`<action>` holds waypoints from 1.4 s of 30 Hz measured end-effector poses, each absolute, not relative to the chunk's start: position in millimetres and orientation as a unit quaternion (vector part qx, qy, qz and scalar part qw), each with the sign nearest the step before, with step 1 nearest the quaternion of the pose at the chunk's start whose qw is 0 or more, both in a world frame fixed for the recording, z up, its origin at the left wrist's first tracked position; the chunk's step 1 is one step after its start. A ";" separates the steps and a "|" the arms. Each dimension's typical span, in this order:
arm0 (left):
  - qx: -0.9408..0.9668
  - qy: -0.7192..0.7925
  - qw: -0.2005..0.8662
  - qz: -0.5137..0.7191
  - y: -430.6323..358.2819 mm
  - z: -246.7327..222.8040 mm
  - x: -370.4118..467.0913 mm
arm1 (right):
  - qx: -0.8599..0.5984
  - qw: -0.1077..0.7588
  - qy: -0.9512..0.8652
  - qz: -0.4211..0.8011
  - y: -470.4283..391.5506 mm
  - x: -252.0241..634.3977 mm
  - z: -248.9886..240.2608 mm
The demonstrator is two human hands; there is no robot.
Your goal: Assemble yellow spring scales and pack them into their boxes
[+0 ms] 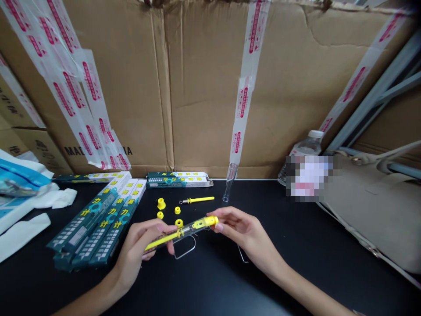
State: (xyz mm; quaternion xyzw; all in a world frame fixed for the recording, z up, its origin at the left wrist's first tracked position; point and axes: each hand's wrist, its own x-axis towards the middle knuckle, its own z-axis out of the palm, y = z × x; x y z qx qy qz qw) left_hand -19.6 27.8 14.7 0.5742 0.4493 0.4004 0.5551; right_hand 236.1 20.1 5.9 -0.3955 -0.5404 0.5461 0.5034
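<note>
A clear tubular spring scale (164, 239) with a yellow inner rod is held at a slant above the black table. My left hand (134, 245) is wrapped around its lower left part. At its upper right end, my right hand (238, 224) pinches the yellow cap (212, 220) between thumb and fingers. Bent metal wire (186, 253) shows below the tube, and another wire (242, 254) lies under my right hand. Behind the scale are several small yellow caps (161, 203), a yellow rod with a metal hook (200, 199) and a clear empty tube (230, 182).
Several green and white boxes (108, 219) lie at the left, with two more boxes (179, 180) at the back. White and blue plastic bags (23, 193) lie far left. A bottle (307, 145) and a beige bag (375, 206) stand at the right. A cardboard wall (204, 96) closes the back.
</note>
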 end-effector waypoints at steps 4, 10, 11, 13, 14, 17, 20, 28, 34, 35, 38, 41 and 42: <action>0.595 0.464 0.524 0.394 23.3 15.2 -20.9 | -0.391 0.511 -0.525 0.556 20.1 235.6 6.3; 0.638 0.479 0.470 0.379 22.7 12.2 -17.9 | -0.397 0.491 -0.525 0.571 18.9 234.9 2.1; 0.645 0.473 0.461 0.383 22.9 11.5 -17.2 | -0.396 0.487 -0.526 0.574 18.5 234.8 1.7; 0.656 0.460 0.450 0.395 22.9 10.5 -16.1 | -0.394 0.479 -0.529 0.579 17.9 234.8 1.4; 0.659 0.457 0.447 0.397 22.7 10.5 -15.6 | -0.394 0.477 -0.530 0.580 17.7 234.8 1.6; 0.661 0.461 0.447 0.389 22.1 13.0 -13.8 | -0.400 0.472 -0.534 0.576 17.3 234.6 2.1; 0.662 0.467 0.452 0.372 22.1 17.0 -11.6 | -0.407 0.473 -0.538 0.567 17.1 234.2 1.5; 0.659 0.460 0.477 0.355 25.2 14.8 -11.6 | -0.411 0.480 -0.518 0.576 16.0 232.1 0.4; 0.667 0.457 0.469 0.355 24.7 12.8 -12.7 | -0.435 0.470 -0.516 0.569 14.1 231.5 4.1; 0.674 0.455 0.462 0.354 23.7 12.9 -13.5 | -0.437 0.469 -0.517 0.568 13.8 231.1 4.5; 0.702 0.446 0.427 0.355 19.5 14.5 -16.2 | -0.435 0.468 -0.518 0.568 13.4 229.4 4.6; 0.710 0.441 0.417 0.358 16.9 17.1 -16.8 | -0.430 0.470 -0.522 0.566 13.2 228.1 2.9; 0.704 0.440 0.425 0.362 16.8 17.7 -16.2 | -0.431 0.472 -0.524 0.563 13.1 227.9 2.2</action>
